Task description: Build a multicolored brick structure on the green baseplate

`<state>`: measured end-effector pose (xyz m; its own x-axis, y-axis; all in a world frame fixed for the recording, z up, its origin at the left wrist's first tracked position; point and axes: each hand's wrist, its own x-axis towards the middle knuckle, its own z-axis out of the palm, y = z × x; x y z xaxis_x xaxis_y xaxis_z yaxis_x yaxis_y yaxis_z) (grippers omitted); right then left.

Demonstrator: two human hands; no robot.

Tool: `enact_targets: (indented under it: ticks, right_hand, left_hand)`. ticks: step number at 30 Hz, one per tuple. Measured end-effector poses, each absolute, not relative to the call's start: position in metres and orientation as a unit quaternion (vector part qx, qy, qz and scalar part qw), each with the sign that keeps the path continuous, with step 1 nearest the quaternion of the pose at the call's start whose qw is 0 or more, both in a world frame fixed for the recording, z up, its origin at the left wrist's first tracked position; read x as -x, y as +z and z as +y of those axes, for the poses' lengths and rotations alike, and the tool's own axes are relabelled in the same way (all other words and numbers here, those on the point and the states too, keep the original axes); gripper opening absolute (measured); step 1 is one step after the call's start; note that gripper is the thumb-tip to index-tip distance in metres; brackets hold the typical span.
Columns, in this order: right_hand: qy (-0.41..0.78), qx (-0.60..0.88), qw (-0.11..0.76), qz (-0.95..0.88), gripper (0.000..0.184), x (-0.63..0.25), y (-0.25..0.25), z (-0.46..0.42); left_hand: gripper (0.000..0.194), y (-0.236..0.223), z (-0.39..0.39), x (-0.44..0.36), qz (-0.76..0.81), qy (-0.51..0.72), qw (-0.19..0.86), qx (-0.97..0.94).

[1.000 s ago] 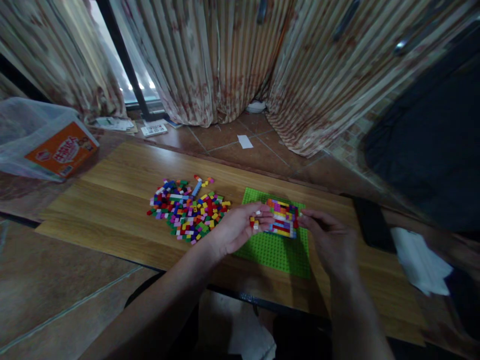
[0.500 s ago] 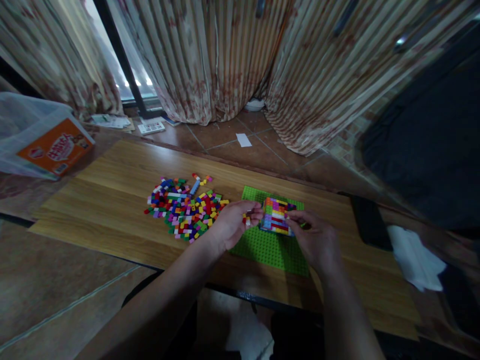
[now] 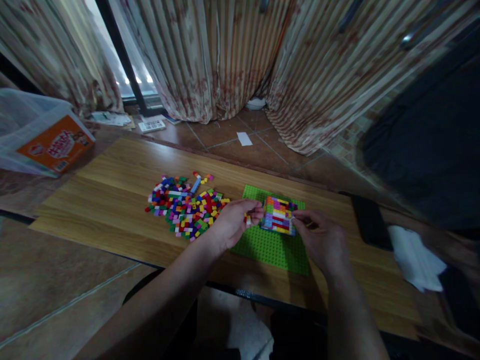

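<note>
A green studded baseplate (image 3: 273,247) lies on the wooden table (image 3: 112,200). On its far part stands a small multicoloured brick build (image 3: 278,215). My left hand (image 3: 234,220) is curled at the build's left side, with a few small yellow, red and white bricks (image 3: 247,219) in its fingers. My right hand (image 3: 322,240) is at the build's right side, its fingers pinched against the edge of the build. Left of the plate lies a heap of several loose coloured bricks (image 3: 183,205).
A clear plastic bag with an orange box (image 3: 56,144) lies at the far left. A dark phone (image 3: 369,222) and a white cloth (image 3: 414,257) sit at the right end of the table. Curtains (image 3: 232,55) hang behind, above a tiled floor with papers.
My left hand has curled more tightly round the small bricks and drawn closer to the build. My right hand has shifted slightly along the build's right edge. The view has moved a little.
</note>
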<state>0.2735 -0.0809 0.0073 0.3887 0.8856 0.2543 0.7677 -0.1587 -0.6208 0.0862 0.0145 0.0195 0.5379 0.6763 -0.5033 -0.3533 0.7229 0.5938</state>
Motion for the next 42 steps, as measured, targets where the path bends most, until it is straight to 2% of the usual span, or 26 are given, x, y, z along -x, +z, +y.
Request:
enact_targets:
  ticks: [11,20,25,30,34,42]
  right_hand:
    - [0.086,0.753,0.364,-0.541,0.019,-0.272,0.007,-0.079]
    - [0.145,0.773,0.398,-0.473,0.025,-0.273,0.011,-0.080]
    - [0.130,0.801,0.422,-0.404,0.036,-0.275,0.012,-0.079]
    - [0.130,0.822,0.388,-0.396,0.048,-0.271,0.006,-0.074]
    - [0.135,0.829,0.376,-0.391,0.043,-0.270,0.002,-0.072]
    - [0.191,0.802,0.433,-0.365,0.040,-0.272,-0.008,-0.071]
  left_hand:
    - [0.018,0.023,0.014,-0.085,0.368,0.300,0.851,-0.226]
    - [0.012,0.021,0.014,-0.084,0.360,0.304,0.853,-0.226]
    - [0.011,0.020,0.013,-0.084,0.355,0.305,0.853,-0.231]
    - [0.013,0.020,0.013,-0.085,0.359,0.303,0.852,-0.233]
    - [0.013,0.021,0.013,-0.085,0.358,0.302,0.853,-0.230]
    - [0.011,0.020,0.014,-0.084,0.360,0.307,0.852,-0.225]
